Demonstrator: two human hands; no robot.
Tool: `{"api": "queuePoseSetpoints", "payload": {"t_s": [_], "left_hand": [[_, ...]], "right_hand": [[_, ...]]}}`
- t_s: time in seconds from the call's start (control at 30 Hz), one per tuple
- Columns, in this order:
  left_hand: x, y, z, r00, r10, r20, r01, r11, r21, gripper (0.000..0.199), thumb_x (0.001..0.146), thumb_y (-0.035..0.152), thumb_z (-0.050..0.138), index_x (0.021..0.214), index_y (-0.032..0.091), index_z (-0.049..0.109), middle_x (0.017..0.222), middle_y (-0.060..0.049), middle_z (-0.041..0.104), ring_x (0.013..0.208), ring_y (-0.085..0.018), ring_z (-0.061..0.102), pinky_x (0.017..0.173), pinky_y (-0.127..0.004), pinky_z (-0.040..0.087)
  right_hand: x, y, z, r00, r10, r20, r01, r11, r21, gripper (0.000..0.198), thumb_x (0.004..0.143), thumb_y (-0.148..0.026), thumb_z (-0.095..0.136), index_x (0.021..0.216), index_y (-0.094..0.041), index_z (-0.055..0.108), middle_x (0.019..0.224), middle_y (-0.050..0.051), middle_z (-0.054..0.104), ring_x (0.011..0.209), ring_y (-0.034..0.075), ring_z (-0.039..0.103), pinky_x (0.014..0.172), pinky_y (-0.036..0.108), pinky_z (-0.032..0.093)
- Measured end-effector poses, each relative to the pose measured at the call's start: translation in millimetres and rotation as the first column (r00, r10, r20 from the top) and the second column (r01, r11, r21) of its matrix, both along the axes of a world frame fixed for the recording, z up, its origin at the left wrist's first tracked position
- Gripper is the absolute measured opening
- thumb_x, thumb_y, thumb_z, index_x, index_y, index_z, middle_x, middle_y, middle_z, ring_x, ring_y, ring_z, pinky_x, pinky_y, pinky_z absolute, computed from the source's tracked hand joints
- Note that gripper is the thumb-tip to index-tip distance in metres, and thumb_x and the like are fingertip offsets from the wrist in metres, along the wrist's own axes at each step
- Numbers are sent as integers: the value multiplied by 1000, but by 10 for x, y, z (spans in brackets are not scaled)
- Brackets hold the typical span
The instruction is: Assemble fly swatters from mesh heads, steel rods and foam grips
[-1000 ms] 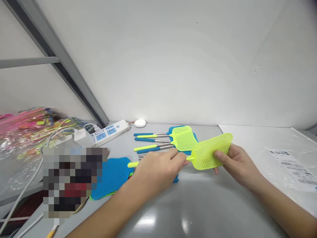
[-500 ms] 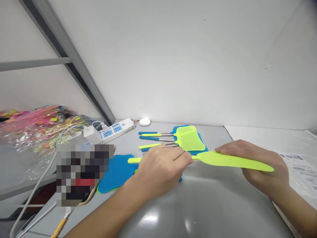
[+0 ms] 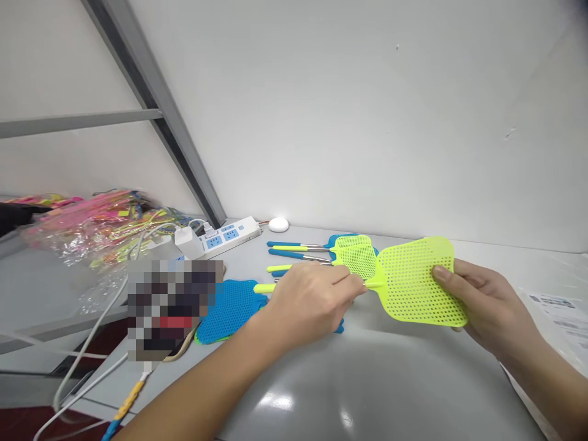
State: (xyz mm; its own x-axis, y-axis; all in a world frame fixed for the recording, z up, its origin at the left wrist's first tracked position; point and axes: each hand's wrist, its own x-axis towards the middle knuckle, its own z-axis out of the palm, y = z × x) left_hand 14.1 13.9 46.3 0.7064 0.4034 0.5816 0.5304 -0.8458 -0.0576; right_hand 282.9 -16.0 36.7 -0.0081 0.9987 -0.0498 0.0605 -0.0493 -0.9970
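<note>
A yellow-green fly swatter (image 3: 413,285) is held in both hands above the grey table. My left hand (image 3: 315,300) is closed around its handle, close to the neck. My right hand (image 3: 489,303) pinches the right edge of the perforated head, thumb on the near face and fingers behind. The head's flat face is turned toward me. Behind it lie several blue and yellow-green swatters (image 3: 356,254) in a stack, handles pointing left. A blue swatter head (image 3: 232,312) rests at the left, on a green one, partly hidden by my left arm.
At the back left are a white power strip (image 3: 239,231) with plugs and a small white rounded device (image 3: 278,224). A pixelated object (image 3: 174,309) lies left of my arm, near cables. Plastic-wrapped colourful items (image 3: 110,229) fill the far left; printed clear plastic (image 3: 555,312) lies right.
The swatter has turned from nearly edge-on to face-on. My right hand has shifted from lying along the head to pinching its edge. The view has moved slightly left.
</note>
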Motion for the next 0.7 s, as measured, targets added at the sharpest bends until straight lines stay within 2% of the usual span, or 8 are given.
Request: {"api": "queuePoseSetpoints", "payload": {"t_s": [0.1, 0.23, 0.3, 0.37, 0.43, 0.53, 0.63, 0.7], "left_hand": [[-11, 40, -21, 999, 18, -31, -18, 1000, 17, 14, 92, 15, 49, 92, 19, 62, 71, 2, 62, 58, -13, 54, 49, -29, 28], [8, 62, -45, 997, 37, -73, -33, 998, 54, 13, 93, 16, 49, 91, 18, 62, 71, 2, 62, 59, -13, 55, 48, -29, 28], [0, 62, -43, 995, 47, -87, -40, 996, 75, 13, 92, 15, 49, 91, 18, 62, 70, 2, 61, 60, -13, 56, 49, -29, 29], [-43, 72, -22, 992, 66, -104, -58, 995, 78, 15, 92, 14, 48, 92, 18, 62, 72, 2, 63, 63, -13, 57, 51, -29, 31], [-116, 101, 18, 987, 133, -96, -128, 990, 51, 18, 94, 15, 46, 92, 19, 63, 73, 1, 64, 63, -13, 57, 54, -27, 33], [-212, 159, 88, 959, 280, -30, -281, 960, -11, 25, 99, 23, 41, 90, 19, 64, 71, 1, 63, 60, -13, 55, 54, -26, 34], [-222, 170, 122, 957, 290, 18, -288, 955, -69, 29, 100, 29, 38, 89, 18, 64, 73, 0, 64, 60, -12, 56, 53, -25, 33], [-196, 143, 116, 969, 244, 47, -238, 966, -99, 32, 98, 34, 40, 81, 18, 62, 71, 0, 64, 58, -12, 54, 52, -25, 33]], "right_hand": [[-42, 12, 37, 994, 0, -109, -18, 987, -157, 32, 78, -51, 70, 91, -21, 70, 62, 3, 61, 44, 15, 53, 32, 26, 44], [-99, 1, 68, 986, -18, -164, -27, 963, -268, 30, 78, -48, 71, 75, -18, 66, 55, -2, 57, 30, 4, 27, 28, 23, 40], [-73, 9, 66, 987, -17, -161, -31, 955, -294, 31, 78, -48, 71, 72, -18, 64, 55, -3, 56, 29, 2, 23, 29, 24, 40], [47, 56, 68, 987, -73, -146, 31, 962, -270, 28, 79, -46, 71, 73, -20, 63, 53, -4, 52, 30, 3, 23, 30, 25, 39], [260, 145, 87, 960, -227, -167, 203, 968, -150, 24, 81, -40, 70, 70, -22, 59, 47, -7, 40, 32, 4, 22, 31, 24, 36], [580, 290, 129, 870, -376, -320, 421, 904, 82, 29, 85, -32, 67, 63, -24, 49, 45, -8, 27, 35, 6, 23, 35, 23, 33], [616, 348, 103, 897, -333, -290, 359, 933, 37, 26, 83, -35, 69, 67, -23, 53, 52, -6, 41, 36, 5, 27, 34, 23, 32], [470, 327, 32, 952, -228, -202, 216, 973, -79, 22, 80, -41, 72, 76, -22, 62, 62, -2, 56, 42, 9, 45, 37, 23, 39]]}}
